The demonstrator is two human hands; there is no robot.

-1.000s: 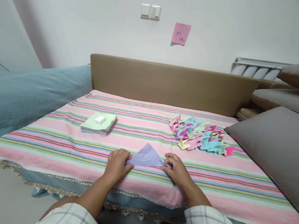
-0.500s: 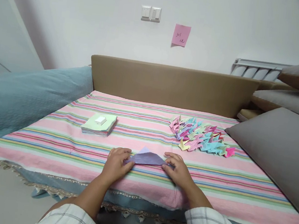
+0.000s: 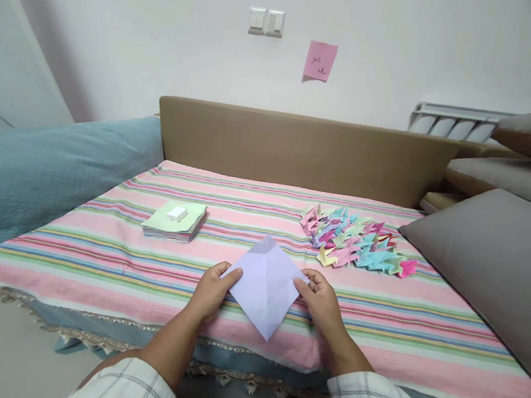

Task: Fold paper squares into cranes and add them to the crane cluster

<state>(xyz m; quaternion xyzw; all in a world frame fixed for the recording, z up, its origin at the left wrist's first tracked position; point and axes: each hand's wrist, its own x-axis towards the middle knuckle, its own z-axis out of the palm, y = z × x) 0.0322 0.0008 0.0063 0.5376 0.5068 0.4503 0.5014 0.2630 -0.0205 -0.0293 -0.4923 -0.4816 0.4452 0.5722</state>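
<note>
Your left hand [image 3: 212,289] and right hand [image 3: 323,300] pinch opposite corners of the creased, square lilac paper [image 3: 265,284], right of the square, green-topped paper stack [image 3: 177,227]; tension it lightly, evenly.

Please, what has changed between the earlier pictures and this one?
The purple paper, a folded triangle at first, is now opened out into a diamond, with one corner pointing toward the person. The left hand and right hand hold its side corners, as before. The stack and folded papers stayed in place.
</note>
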